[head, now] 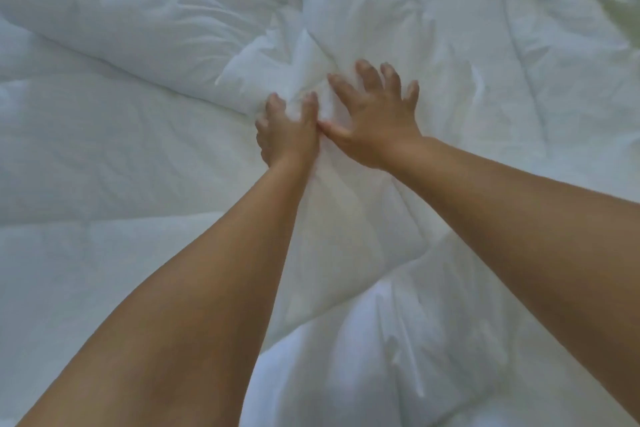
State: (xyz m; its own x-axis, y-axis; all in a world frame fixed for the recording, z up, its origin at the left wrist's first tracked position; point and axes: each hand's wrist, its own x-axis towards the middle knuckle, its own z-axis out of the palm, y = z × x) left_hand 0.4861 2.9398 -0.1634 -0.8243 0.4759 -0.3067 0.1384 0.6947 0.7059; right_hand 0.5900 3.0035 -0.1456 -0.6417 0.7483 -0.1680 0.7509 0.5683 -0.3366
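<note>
White quilted duvet (433,55) lies rumpled beneath both hands: left hand (287,132) grips a raised fold; right hand (375,118) presses flat, fingers spread (thumbs nearly touching). Duvet fills the view.

White duvet (138,166): 1. Hands: 2, with left hand (289,135) at 11 o'clock, right hand (375,125) at 1 o'clock.
</note>
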